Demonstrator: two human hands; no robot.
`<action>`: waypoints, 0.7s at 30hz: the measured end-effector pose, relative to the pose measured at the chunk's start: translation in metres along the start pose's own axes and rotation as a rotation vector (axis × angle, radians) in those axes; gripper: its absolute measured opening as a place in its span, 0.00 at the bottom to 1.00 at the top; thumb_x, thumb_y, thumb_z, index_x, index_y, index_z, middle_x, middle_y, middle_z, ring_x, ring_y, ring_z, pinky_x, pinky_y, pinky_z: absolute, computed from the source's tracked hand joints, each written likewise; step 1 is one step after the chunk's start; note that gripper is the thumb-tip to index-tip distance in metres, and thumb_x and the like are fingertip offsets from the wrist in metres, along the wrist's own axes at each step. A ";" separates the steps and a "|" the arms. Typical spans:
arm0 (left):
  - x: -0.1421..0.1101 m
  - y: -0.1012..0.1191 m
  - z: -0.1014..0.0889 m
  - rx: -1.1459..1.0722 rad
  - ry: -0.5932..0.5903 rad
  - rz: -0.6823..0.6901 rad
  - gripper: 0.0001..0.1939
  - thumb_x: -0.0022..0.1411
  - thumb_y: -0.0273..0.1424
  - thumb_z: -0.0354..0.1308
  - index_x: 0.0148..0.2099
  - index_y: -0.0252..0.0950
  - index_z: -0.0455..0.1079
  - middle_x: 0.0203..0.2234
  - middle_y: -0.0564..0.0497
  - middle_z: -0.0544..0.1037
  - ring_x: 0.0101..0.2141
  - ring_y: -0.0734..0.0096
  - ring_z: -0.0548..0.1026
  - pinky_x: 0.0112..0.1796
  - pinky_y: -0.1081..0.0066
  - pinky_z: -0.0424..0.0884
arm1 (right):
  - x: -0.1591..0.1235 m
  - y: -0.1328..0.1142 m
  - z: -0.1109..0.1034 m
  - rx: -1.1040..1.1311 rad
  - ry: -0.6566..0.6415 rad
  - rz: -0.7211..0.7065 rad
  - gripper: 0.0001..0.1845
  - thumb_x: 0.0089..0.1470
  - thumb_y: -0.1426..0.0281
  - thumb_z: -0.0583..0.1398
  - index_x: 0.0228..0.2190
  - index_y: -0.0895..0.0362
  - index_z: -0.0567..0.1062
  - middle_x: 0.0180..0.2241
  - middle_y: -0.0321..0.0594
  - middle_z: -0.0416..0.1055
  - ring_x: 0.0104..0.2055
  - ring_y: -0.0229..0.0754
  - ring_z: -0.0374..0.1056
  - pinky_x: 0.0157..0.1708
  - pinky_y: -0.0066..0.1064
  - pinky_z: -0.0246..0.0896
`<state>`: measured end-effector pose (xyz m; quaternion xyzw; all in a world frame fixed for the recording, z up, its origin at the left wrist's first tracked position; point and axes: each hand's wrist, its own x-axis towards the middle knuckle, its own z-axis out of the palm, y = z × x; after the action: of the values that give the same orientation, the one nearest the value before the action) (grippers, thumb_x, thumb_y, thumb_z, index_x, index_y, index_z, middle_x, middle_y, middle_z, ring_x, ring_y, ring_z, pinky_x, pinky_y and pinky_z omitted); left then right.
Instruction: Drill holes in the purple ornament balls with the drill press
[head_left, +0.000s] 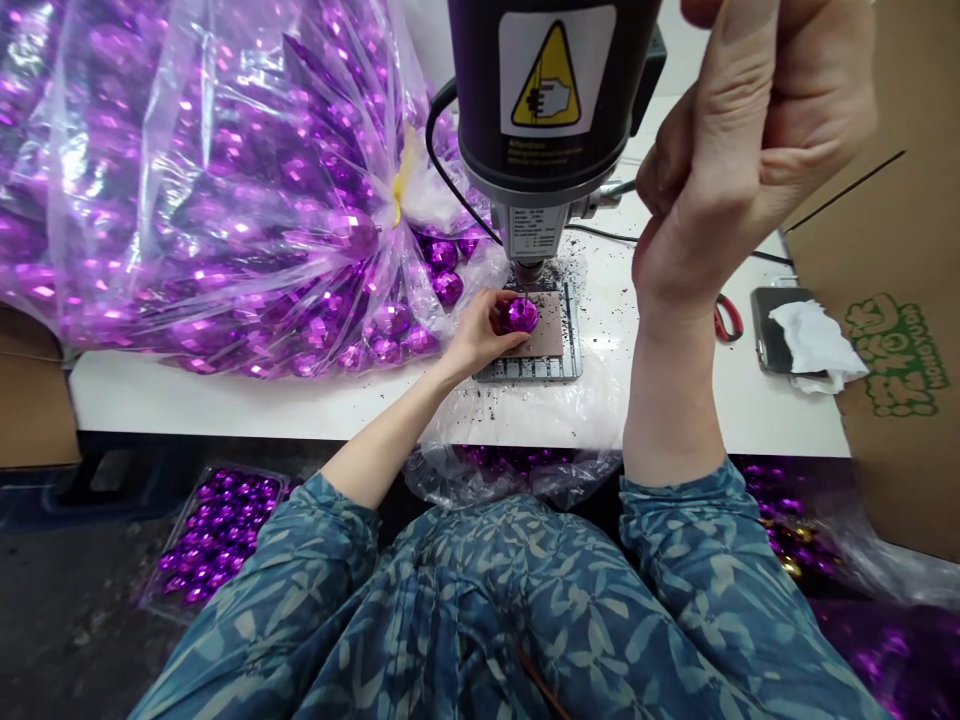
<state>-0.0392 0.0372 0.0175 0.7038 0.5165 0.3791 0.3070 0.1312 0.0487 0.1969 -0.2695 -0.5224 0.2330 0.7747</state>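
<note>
My left hand [487, 328] pinches a shiny purple faceted ball [523, 315] between thumb and fingers. The ball rests on a small brown board [550, 325], which lies on the slotted metal base [574, 345] of a bench drill press [551, 95]. Directly above the ball is the drill chuck [529, 270], its thin bit reaching down to the ball's top. Raised at the upper right, my right hand [750, 150] is closed around the drill press's feed lever [624, 187], mostly hidden by the fingers.
A large clear bag [225, 200] of purple balls covers the table's left side. Dark shavings surround the base. Red-handled scissors [727, 318], a dark phone-like object [772, 325] and crumpled tissue [814, 335] lie right, beside a cardboard box [892, 300]. Below left sits a tray [180, 520] of balls.
</note>
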 end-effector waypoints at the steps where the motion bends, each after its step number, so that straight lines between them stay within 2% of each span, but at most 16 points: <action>1: 0.001 -0.002 0.002 0.024 0.009 0.030 0.29 0.53 0.29 0.79 0.56 0.37 0.74 0.49 0.45 0.79 0.41 0.64 0.80 0.41 0.64 0.80 | 0.000 -0.001 0.000 0.024 0.021 -0.028 0.28 0.47 0.48 0.61 0.37 0.60 0.78 0.29 0.27 0.72 0.37 0.23 0.77 0.40 0.13 0.73; 3: 0.003 -0.006 0.008 0.057 0.025 0.083 0.29 0.54 0.30 0.79 0.55 0.38 0.74 0.49 0.46 0.79 0.46 0.60 0.80 0.46 0.60 0.80 | 0.000 -0.003 0.001 0.067 0.095 -0.101 0.19 0.51 0.56 0.64 0.32 0.60 0.79 0.25 0.27 0.70 0.35 0.25 0.78 0.39 0.14 0.73; 5: 0.003 -0.011 0.014 0.047 0.031 0.104 0.29 0.55 0.31 0.78 0.56 0.39 0.73 0.51 0.46 0.80 0.50 0.57 0.80 0.51 0.57 0.80 | 0.001 -0.006 0.002 0.067 0.089 -0.081 0.09 0.59 0.66 0.63 0.31 0.59 0.79 0.23 0.26 0.68 0.35 0.24 0.78 0.39 0.15 0.73; 7: 0.001 -0.015 0.019 0.000 0.036 0.089 0.30 0.56 0.31 0.78 0.59 0.40 0.72 0.52 0.46 0.81 0.53 0.56 0.80 0.55 0.55 0.79 | 0.001 -0.007 0.001 0.052 0.087 -0.041 0.08 0.62 0.73 0.60 0.31 0.58 0.79 0.24 0.25 0.69 0.35 0.24 0.77 0.39 0.15 0.72; 8: 0.000 -0.017 0.021 -0.029 0.040 0.077 0.31 0.56 0.30 0.78 0.60 0.40 0.72 0.52 0.45 0.81 0.54 0.56 0.80 0.56 0.54 0.78 | 0.000 -0.006 0.000 0.042 0.071 -0.035 0.08 0.62 0.73 0.60 0.32 0.58 0.79 0.24 0.25 0.70 0.35 0.23 0.77 0.39 0.14 0.72; 10: -0.003 -0.017 0.024 -0.079 0.052 0.056 0.32 0.57 0.31 0.77 0.61 0.39 0.72 0.54 0.44 0.81 0.55 0.55 0.80 0.58 0.53 0.77 | -0.002 -0.003 -0.002 0.036 0.045 -0.086 0.08 0.62 0.68 0.61 0.33 0.57 0.79 0.27 0.25 0.72 0.30 0.20 0.73 0.36 0.14 0.70; 14: -0.006 -0.013 0.023 -0.107 0.055 0.036 0.31 0.57 0.33 0.77 0.61 0.39 0.73 0.55 0.42 0.81 0.57 0.53 0.79 0.61 0.50 0.76 | -0.013 0.006 -0.008 0.024 0.052 -0.242 0.14 0.61 0.59 0.61 0.35 0.56 0.81 0.30 0.28 0.75 0.19 0.17 0.58 0.24 0.17 0.58; 21: -0.005 -0.011 0.023 -0.128 0.054 0.018 0.31 0.57 0.34 0.77 0.61 0.39 0.73 0.55 0.43 0.81 0.57 0.52 0.78 0.61 0.48 0.75 | -0.033 0.014 -0.014 -0.160 0.136 -0.284 0.20 0.64 0.52 0.57 0.38 0.55 0.79 0.36 0.29 0.76 0.18 0.18 0.54 0.20 0.22 0.49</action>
<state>-0.0262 0.0341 -0.0048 0.6767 0.4929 0.4329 0.3342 0.1313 0.0352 0.1610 -0.2690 -0.5186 0.0600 0.8094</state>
